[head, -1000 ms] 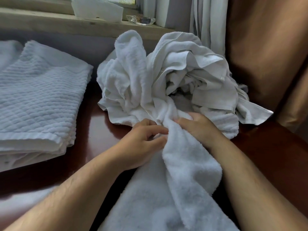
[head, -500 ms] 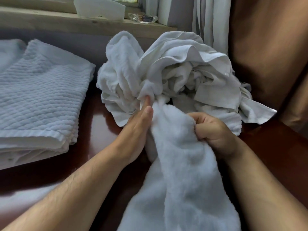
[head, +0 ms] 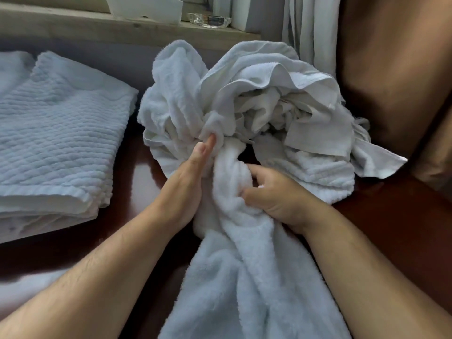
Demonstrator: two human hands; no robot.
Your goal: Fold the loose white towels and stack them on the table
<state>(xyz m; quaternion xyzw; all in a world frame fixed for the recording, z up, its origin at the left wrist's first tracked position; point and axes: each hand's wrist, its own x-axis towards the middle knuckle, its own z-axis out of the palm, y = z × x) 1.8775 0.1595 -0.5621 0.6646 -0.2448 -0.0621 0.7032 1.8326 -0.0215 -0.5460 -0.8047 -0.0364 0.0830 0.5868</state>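
Fluffy towel (head: 244,289) filled the bottom centre of the frame, nearest of all: a thick white rope of terry running up from the lower edge between two bare forearms. And both hands were on it! The right hand (head: 276,199), just right of centre, had its fingers curled deep into the bunched neck of the cloth, a firm grip. The left hand (head: 186,192), just left of centre, lay flat against the other side of that neck. Its fingers were straight and together, pointing up the frame, with the fingertips (head: 210,140) tucked under a fold of the loose pile (head: 256,94).

At the lower left, a blurred patch of white cloth (head: 31,287) showed beside the left forearm. Under everything, the table (head: 137,172) gleamed dark red-brown.

Further up, the fluffy towel's top end ran straight into that loose pile, a crumpled heap of white towels sitting on the table at centre. Just beside it, with a strip of table between, a folded stack (head: 56,143) of ribbed white towels sat neat at the left edge.

Along the top, a wooden sill (head: 97,30) carried a white box (head: 146,8) and a glass dish (head: 210,20). A pale curtain (head: 308,28) hung right of them, and brown fabric (head: 391,69) filled the upper right.
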